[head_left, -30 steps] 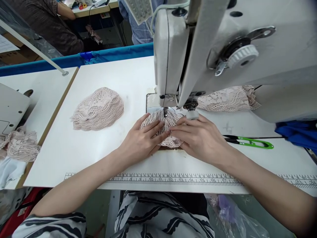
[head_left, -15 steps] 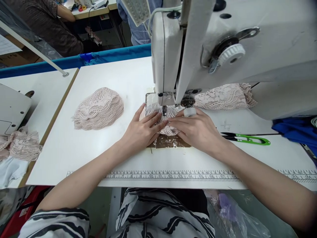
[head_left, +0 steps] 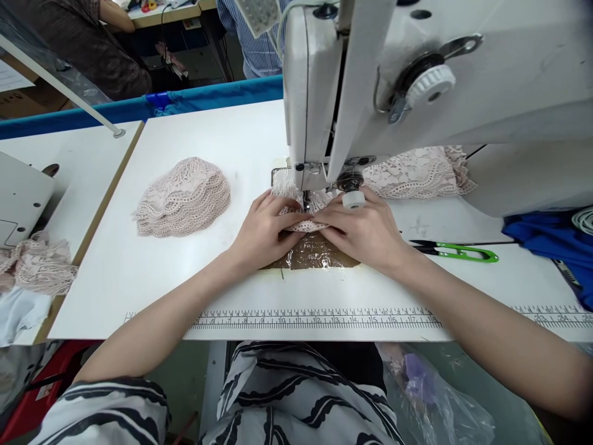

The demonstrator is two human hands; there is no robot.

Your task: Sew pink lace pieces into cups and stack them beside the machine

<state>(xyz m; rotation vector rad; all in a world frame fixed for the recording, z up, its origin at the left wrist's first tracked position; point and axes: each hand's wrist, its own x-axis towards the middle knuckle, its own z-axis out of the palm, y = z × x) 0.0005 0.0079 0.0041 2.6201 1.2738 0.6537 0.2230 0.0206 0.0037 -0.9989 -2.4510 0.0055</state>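
Observation:
A pale pink lace piece (head_left: 309,226) lies under the presser foot (head_left: 306,200) of a white sewing machine (head_left: 308,99). My left hand (head_left: 264,228) grips its near edge from the left, with thumb and fingers closed on the lace. From the right, my right hand (head_left: 364,224) pinches the same edge, and its fingertips meet those of my left hand just in front of the foot. Part of the lace is hidden beneath my fingers. Brown tape (head_left: 315,253) covers the table below my hands.
Stacked lace pieces (head_left: 183,198) lie at left, and more lace (head_left: 417,173) sits behind the machine head. Green thread snips (head_left: 463,252) and blue cloth (head_left: 546,238) are at right. A printed ruler (head_left: 296,320) runs along the front edge. Another person's striped shirt (head_left: 254,46) shows beyond.
Both hands have moved from lying flatter on the lace to pinching its near edge, which is now gathered closer to the presser foot. More brown tape shows. The whole view has shifted slightly.

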